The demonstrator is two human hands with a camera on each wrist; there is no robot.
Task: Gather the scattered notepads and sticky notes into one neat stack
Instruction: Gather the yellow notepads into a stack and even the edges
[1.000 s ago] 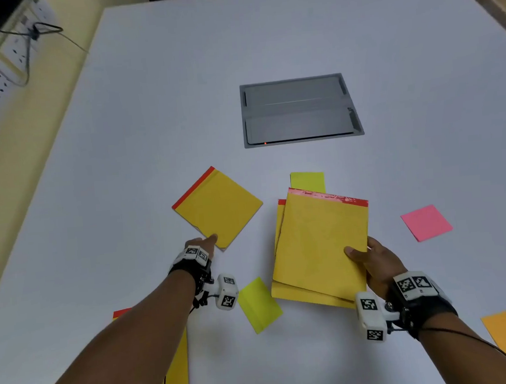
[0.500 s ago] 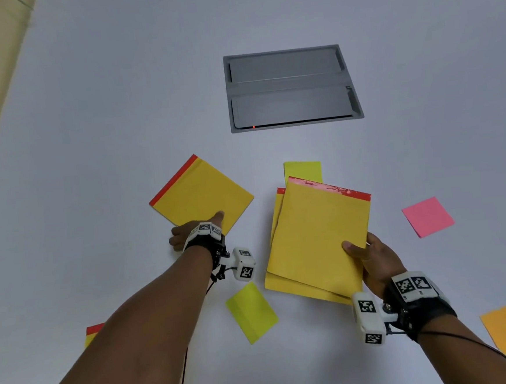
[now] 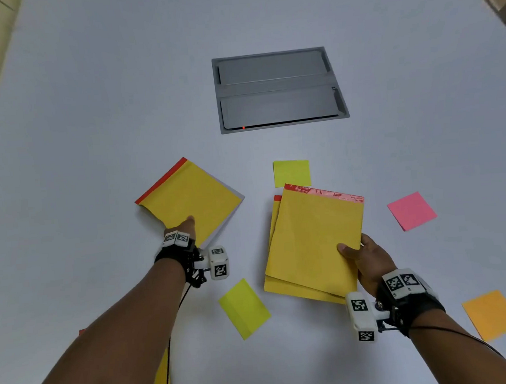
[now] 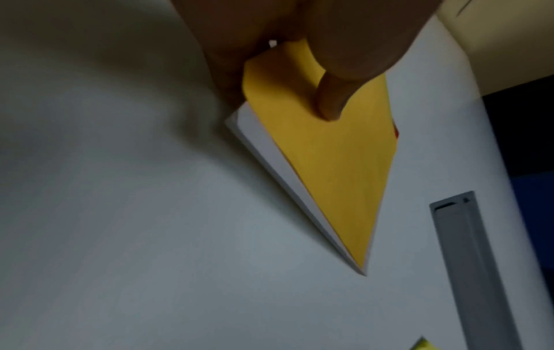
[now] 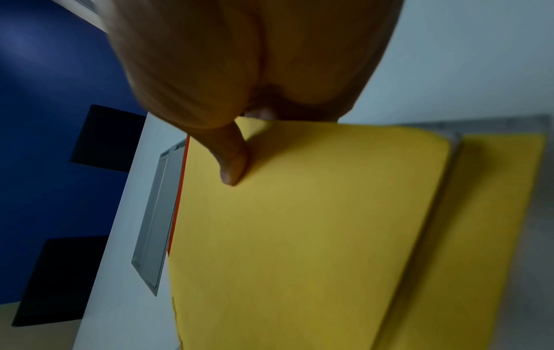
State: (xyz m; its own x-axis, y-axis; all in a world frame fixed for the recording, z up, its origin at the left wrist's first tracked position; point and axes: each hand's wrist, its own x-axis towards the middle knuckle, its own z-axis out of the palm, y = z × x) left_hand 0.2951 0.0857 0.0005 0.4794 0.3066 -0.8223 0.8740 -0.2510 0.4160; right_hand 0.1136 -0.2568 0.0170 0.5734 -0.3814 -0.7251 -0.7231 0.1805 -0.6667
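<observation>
An office or meeting room is suggested: a wide white table (image 3: pixel 88 114) is fitted with a recessed grey cable hatch (image 3: pixel 278 89), and notepads (image 3: pixel 316 241) and sticky notes (image 3: pixel 412 211) are scattered around.

White table (image 3: pixel 117 96) bears yellow notepads (image 3: pixel 311 290), sticky notes (image 3: pixel 411 210), grey hatch (image 3: pixel 277 90).

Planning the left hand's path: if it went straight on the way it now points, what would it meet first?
The left hand, pinching the near corner of the tilted yellow notepad with the red binding strip, points away across the white table. Past that pad the tabletop looks free; the grey recessed panel lies off to the right.
</observation>
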